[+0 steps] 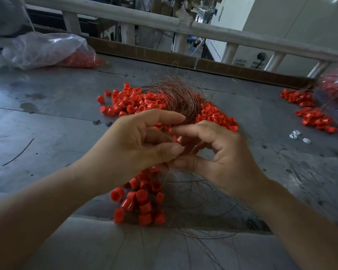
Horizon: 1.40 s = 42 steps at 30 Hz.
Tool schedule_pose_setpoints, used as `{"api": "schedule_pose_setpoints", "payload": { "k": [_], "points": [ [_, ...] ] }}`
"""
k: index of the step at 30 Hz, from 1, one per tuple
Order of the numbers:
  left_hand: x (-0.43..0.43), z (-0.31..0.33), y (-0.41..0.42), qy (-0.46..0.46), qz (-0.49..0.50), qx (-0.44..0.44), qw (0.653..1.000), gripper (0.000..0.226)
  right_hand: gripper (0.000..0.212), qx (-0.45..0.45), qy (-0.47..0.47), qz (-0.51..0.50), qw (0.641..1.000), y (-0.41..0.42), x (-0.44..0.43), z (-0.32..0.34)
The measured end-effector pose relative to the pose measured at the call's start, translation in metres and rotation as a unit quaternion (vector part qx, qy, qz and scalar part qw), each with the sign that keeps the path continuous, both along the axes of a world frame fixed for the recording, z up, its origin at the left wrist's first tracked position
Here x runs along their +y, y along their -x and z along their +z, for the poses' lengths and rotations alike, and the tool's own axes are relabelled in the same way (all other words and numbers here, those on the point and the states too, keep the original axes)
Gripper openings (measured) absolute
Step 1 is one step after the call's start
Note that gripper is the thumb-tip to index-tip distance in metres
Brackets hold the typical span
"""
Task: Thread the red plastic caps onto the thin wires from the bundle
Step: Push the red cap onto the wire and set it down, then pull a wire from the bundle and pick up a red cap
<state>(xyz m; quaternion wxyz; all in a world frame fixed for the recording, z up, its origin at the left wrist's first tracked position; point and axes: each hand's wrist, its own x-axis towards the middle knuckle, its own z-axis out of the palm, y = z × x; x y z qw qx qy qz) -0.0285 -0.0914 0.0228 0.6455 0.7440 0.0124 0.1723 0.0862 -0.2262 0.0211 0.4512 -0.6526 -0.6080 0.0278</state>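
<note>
A bundle of thin copper-brown wires (176,94) arches over a loose pile of red plastic caps (135,102) on the grey metal table (47,117). My left hand (139,141) and my right hand (219,151) meet in front of the pile, fingers curled. The left thumb and fingers pinch wires where the bundle comes down. My right hand pinches a red cap (176,139) that shows only partly between the fingertips. Below the hands hangs a cluster of threaded red caps (142,199) on wires that loop toward me.
A clear plastic bag of red caps (47,49) lies at the far left. More red caps (308,110) and another bag (336,84) lie at the right edge, near small white pieces (297,135). A cardboard strip and a white railing (125,16) border the table's far side.
</note>
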Motion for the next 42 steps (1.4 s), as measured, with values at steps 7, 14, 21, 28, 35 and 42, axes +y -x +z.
{"api": "schedule_pose_setpoints", "payload": {
  "k": [7, 14, 21, 28, 35, 42],
  "points": [
    [0.015, 0.008, -0.001, 0.121, 0.009, -0.033, 0.992, 0.025, 0.016, 0.047, 0.018, -0.08, 0.996, -0.007, -0.002, 0.002],
    [0.014, 0.009, -0.001, 0.169, -0.037, -0.05, 0.984, 0.02, 0.005, 0.004, 0.017, -0.088, 0.996, -0.009, -0.002, 0.002],
    [0.018, 0.011, -0.001, 0.105, 0.05, -0.034, 0.993, 0.017, 0.009, 0.022, 0.011, -0.094, 0.995, -0.009, -0.004, 0.005],
    [0.037, 0.01, 0.003, -0.106, 0.167, 0.041, 0.979, 0.034, 0.005, -0.013, 0.058, -0.103, 0.993, -0.012, -0.006, 0.006],
    [0.038, -0.002, -0.003, -0.21, 0.092, 0.158, 0.96, 0.019, 0.005, -0.036, 0.184, -0.064, 0.98, -0.015, -0.006, 0.002],
    [0.048, -0.01, -0.01, -0.298, 0.252, 0.123, 0.912, 0.011, 0.004, -0.035, 0.221, -0.058, 0.973, -0.017, -0.008, 0.003]
  ]
}}
